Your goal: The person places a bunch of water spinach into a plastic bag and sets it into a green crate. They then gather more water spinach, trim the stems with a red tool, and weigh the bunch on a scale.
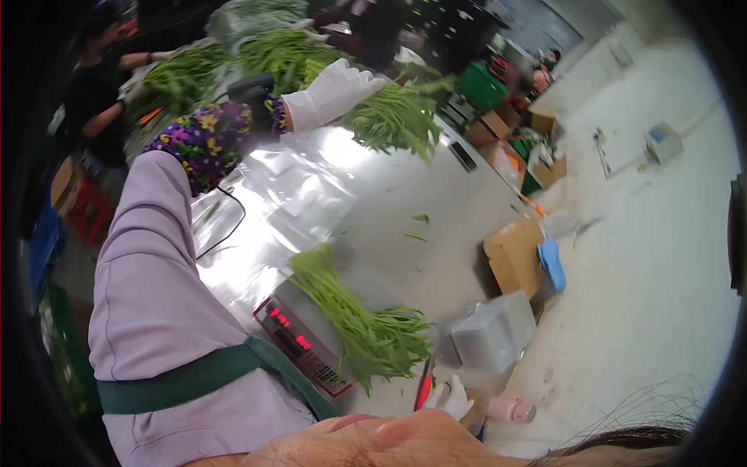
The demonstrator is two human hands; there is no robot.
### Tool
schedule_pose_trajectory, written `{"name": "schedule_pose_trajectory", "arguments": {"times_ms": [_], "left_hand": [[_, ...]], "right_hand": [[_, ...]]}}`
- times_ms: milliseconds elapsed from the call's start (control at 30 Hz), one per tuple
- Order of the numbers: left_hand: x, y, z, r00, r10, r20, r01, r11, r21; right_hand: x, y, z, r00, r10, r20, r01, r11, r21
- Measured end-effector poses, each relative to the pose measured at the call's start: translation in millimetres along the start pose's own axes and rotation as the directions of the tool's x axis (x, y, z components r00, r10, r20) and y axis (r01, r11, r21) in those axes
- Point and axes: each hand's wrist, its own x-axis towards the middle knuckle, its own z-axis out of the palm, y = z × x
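My left hand [334, 95], in a white glove below a floral sleeve cover [206, 140], reaches across the metal table and closes on a bunch of leafy green vegetables [397, 121] at the edge of a larger pile. Nearer my body, another bunch of greens [354, 315] lies on a scale [303, 346] with lit red digits. My right hand [451, 398], gloved in white, shows only partly at the bottom, its visible fingers apart. Beside it lies a tool with a red handle [424, 391]; I see no grip on it.
Greens are heaped [272, 54] at the far side, where two people work. A dark phone-like object [464, 156] rests near the table edge. To the right are a cardboard box [513, 257], a translucent container [494, 331] and a pink bottle [511, 409]. A cable [241, 214] crosses the plastic sheeting.
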Motion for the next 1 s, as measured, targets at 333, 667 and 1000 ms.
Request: {"name": "schedule_pose_trajectory", "arguments": {"times_ms": [333,667,1000], "left_hand": [[-201,-65,-244,0.972,0.139,0.189,-0.163,0.98,0.117],[-344,-45,-271,0.971,0.077,0.226,-0.024,0.973,-0.229],[-472,-193,-250,0.824,-0.472,0.314,0.567,0.693,-0.446]], "right_hand": [[36,-211,-53,0.733,-0.651,-0.198,0.626,0.532,0.57],[-50,-435,-1,0.433,-0.889,-0.148,0.516,0.11,0.849],[-120,-569,88,0.462,-0.809,0.363,0.048,0.432,0.901]]}}
